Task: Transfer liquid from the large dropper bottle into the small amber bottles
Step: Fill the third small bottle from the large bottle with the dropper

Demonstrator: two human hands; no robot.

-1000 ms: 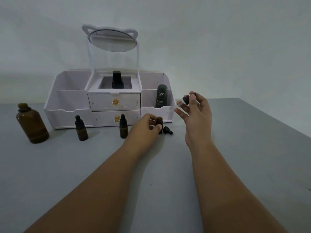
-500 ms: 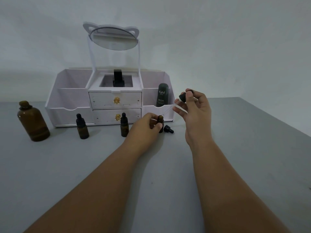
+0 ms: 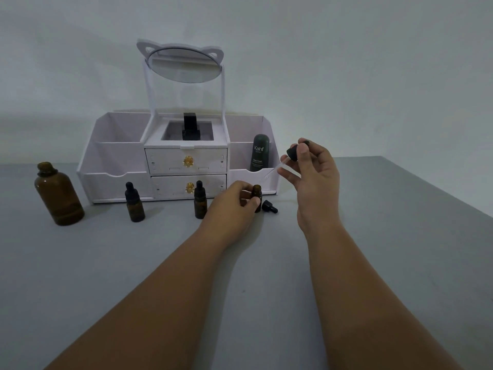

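A large amber bottle (image 3: 59, 194) stands uncapped at the far left of the grey table. My right hand (image 3: 313, 177) pinches its dropper (image 3: 291, 154) by the black bulb, and the glass tube slants down to the left, ending above and to the right of a small open amber bottle (image 3: 257, 193). My left hand (image 3: 234, 202) grips that small bottle on the table. Its black dropper cap (image 3: 269, 206) lies just to its right. Two other small amber bottles (image 3: 135, 202) (image 3: 200, 201) stand capped further left.
A white vanity organiser (image 3: 112, 166) with two drawers and a cat-eared mirror (image 3: 184, 65) stands behind the bottles. It holds a dark green Kahf tube (image 3: 259, 153) on the right and a black object (image 3: 191, 128) in the middle compartment. The table's right edge runs diagonally.
My right hand with the dropper has shifted slightly to the right and the tube tip has drawn a little away from the small bottle. The left hand has stayed on the bottle.
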